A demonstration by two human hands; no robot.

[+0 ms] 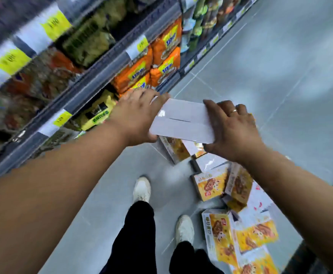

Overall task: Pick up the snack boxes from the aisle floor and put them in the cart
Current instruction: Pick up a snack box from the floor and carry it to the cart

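**White box gripped at both ends above the aisle floor**

White card faces the camera: the held box [181,119] shows a plain side with a thin slit across its middle. It is carried flat, in the air between the two hands and above the boxes lying on the floor.

The left hand [137,115] takes the box's left end. Its fingers [157,95] curl over the far edge, close together, and the thumb tucks in at the near lower corner, so the hand is clamped on the card.

The right hand [234,127], with a ring [233,111] on one finger, clamps the right end. One finger [211,109] lies pressed along the short edge, and the thumb appears to hook under the near corner, though blur makes that hard to confirm. Its other fingers bend down behind the box, slightly spread.

Below the hands, more snack boxes [209,184] lie scattered on the grey floor [260,66], yellow-printed. Some lie flat, some are tipped against each other, and one is partly hidden under the held box. They run from just beneath the hands down to the lower right corner.

Two white shoes [141,189] and black trousers [140,234] stand just left of the scatter. Shelves [102,64] run along the left, stocked with orange packets [165,56] and fronted by yellow price labels [57,22].
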